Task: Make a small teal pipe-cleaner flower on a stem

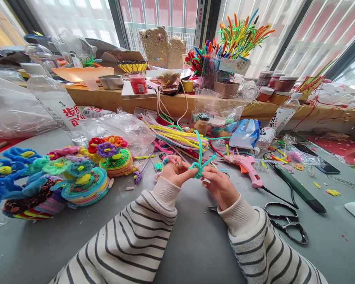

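Between my two hands is a turquoise pipe cleaner point(200, 152), bent into small loops at its lower part, with two straight ends sticking up and to the right. My left hand point(176, 170) pinches the looped part from the left, thumb and fingertips pressed together. From the right, my right hand point(220, 184) grips the same looped part with thumb and forefinger. The fingers partly hide the loops. Just beyond my hands lies a bundle of yellow, pink and white pipe cleaners point(180, 136). A pink glue gun point(245, 167) rests right of my right hand.
Fuzzy flower pieces point(87, 185) in many colours stand at the left. Black-handled scissors point(288, 223) lie beside my right sleeve, near a dark green bar point(301, 189). Water bottles point(55, 100) and a glass jar point(201, 123) stand farther back, before a wooden ledge point(106, 96) crowded with craft things.
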The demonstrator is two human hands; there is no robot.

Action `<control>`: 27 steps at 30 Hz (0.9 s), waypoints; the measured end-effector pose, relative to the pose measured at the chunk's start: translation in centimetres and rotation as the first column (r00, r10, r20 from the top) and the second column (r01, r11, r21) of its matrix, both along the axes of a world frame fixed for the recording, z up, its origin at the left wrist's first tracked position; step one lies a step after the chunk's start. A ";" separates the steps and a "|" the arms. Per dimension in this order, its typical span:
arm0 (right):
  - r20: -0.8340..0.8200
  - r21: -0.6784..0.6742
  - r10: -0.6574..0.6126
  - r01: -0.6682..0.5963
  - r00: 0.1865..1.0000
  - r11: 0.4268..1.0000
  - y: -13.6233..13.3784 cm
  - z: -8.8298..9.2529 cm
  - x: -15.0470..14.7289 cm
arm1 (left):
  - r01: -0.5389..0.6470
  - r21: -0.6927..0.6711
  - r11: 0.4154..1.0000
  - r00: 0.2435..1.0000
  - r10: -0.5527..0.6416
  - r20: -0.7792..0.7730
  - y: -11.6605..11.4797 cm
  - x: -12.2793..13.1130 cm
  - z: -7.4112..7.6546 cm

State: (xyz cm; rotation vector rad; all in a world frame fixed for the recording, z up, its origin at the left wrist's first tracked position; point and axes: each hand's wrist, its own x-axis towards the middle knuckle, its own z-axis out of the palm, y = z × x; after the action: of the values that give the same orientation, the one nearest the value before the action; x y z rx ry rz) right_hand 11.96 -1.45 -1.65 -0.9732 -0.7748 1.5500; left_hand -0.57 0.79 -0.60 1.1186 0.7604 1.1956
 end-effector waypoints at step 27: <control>-0.225 -0.041 0.103 -0.115 0.969 0.993 0.1 -0.9 0.1 | 0.025 -0.126 0.992 0.999 -0.020 0.042 0.1 0.1 -0.4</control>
State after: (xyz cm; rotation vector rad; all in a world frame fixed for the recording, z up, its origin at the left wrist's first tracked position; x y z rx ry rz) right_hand 12.01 -1.35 -2.52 -0.7886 -0.6397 1.7494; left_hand -0.49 0.88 -0.99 0.9925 0.7797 1.1322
